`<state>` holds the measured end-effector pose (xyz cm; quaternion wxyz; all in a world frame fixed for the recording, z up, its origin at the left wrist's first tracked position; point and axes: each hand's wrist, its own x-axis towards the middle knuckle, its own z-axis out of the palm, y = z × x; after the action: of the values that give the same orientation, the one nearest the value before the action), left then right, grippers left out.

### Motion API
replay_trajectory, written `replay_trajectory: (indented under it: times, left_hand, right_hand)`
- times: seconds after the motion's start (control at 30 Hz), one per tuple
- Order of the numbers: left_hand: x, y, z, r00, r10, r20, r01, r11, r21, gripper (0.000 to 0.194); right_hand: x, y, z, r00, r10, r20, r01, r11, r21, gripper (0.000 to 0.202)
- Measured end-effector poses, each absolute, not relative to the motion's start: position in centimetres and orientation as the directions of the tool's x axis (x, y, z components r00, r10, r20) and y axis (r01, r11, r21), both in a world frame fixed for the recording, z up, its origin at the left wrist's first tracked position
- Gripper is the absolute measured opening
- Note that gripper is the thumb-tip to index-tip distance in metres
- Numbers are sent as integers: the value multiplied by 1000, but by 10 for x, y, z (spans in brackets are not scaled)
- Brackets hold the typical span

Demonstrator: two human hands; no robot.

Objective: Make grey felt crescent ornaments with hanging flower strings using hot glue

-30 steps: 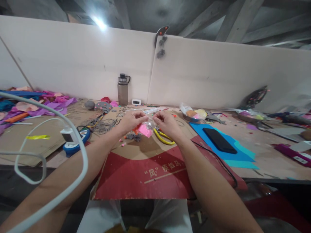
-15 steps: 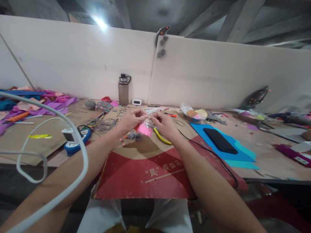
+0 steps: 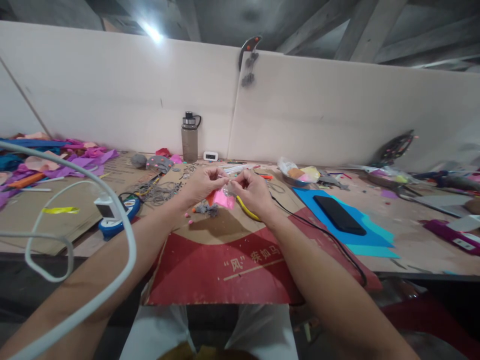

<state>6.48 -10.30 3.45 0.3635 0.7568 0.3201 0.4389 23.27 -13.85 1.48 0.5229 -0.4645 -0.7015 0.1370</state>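
My left hand (image 3: 204,186) and my right hand (image 3: 252,189) are close together above the cardboard, each with its fingertips pinched. Between them hangs a small clear plastic bag (image 3: 224,198) with something pink in it, its top edge held by both hands. Just below lie grey fuzzy pieces (image 3: 207,209) and several small pink balls (image 3: 190,221). Pliers with a yellow handle (image 3: 247,209) rest beside my right hand, partly hidden by it. Under everything is a red and brown cardboard sheet (image 3: 210,280).
A bottle (image 3: 189,140) and a small clock (image 3: 210,156) stand at the back. A black phone (image 3: 339,215) lies on blue sheets at the right. A white cable (image 3: 131,250) loops across the left foreground, near a blue power socket (image 3: 120,222).
The pink bag between my hands has changed shape and hangs a little higher, with more folds. Both hands remain in nearly the same place, still pinching.
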Motion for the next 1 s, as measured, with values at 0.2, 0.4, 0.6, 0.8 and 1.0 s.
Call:
replay_trajectory:
  times: [0.2,0.4,0.6,0.8,1.0]
  left_hand:
    - [63,-97,31,350,837,420,41,-462,886,22]
    - [63,-95,28,355,835,421,10,-453,891,22]
    - [64,-97,31,368,828,423,-8,-452,892,20]
    - [63,-95,30,334,828,450,26,-485,874,22]
    - [66,-100,32,402,791,461,124,-546,829,17]
  right_hand:
    - [241,-128,15,-16,855,518,288,500,-817,14]
    - [243,-132,17,-4,862,507,349,477,-807,16]
    - [240,-135,18,-9,850,526,317,502,-805,14]
    - [239,-130,17,-7,882,471,210,462,-862,25]
    - [234,-133,13,-21,803,595,400,552,-731,15]
